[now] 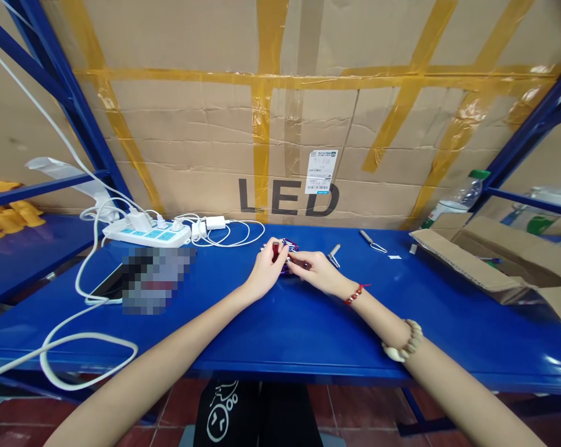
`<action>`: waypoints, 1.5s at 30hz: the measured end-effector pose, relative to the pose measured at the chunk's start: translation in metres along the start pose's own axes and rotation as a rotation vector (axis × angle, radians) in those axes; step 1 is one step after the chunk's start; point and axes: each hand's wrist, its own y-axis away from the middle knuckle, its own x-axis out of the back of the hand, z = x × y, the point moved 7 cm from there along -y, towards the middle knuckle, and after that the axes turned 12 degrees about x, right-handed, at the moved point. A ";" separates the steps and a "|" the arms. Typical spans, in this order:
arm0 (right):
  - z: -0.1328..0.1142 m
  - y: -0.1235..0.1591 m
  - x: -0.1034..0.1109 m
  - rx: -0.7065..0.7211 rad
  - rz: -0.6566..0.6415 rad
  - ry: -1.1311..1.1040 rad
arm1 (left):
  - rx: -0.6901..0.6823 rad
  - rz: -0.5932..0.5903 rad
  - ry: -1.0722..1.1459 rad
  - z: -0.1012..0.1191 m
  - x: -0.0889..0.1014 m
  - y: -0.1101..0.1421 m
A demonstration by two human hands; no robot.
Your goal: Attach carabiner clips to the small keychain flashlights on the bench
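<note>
At the middle of the blue table (280,323), my left hand (265,271) and my right hand (318,271) meet with fingers curled. My left fingers close around a small dark red piece (275,250). My right hand is pinched shut just beside it, and what its fingertips hold is too small and covered to name. Shiny blue-purple slender pieces (290,243) show behind and between the fingers; their kind is unclear. Right by my right hand lies a grey-handled tool with a metal loop (335,255).
A similar loop tool (372,241) lies farther back. To the right stands an open cardboard box (476,267), with a bottle (466,192) behind it. A power strip (150,233) with white cables and a blurred-out object (157,279) sit left. A large carton (192,143) backs the table.
</note>
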 end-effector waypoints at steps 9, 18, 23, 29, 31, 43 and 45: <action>0.002 -0.001 0.000 -0.072 0.007 -0.128 | 0.019 -0.039 0.021 -0.003 -0.002 0.000; -0.004 -0.002 0.007 0.010 0.061 0.012 | -0.022 -0.043 -0.085 0.000 -0.001 0.001; -0.012 -0.002 0.011 0.104 0.079 0.178 | -0.066 -0.041 -0.112 0.004 -0.001 0.003; -0.014 -0.002 0.013 0.141 0.117 0.266 | -0.049 -0.057 -0.106 0.005 -0.003 0.004; -0.013 -0.002 0.014 0.137 0.140 0.258 | -0.041 -0.065 -0.089 0.004 -0.005 0.005; -0.008 0.000 0.023 0.052 0.231 0.165 | 0.024 -0.086 0.161 0.002 -0.006 0.002; -0.008 0.000 0.021 0.051 0.221 0.150 | 0.040 -0.116 0.198 0.003 -0.009 0.002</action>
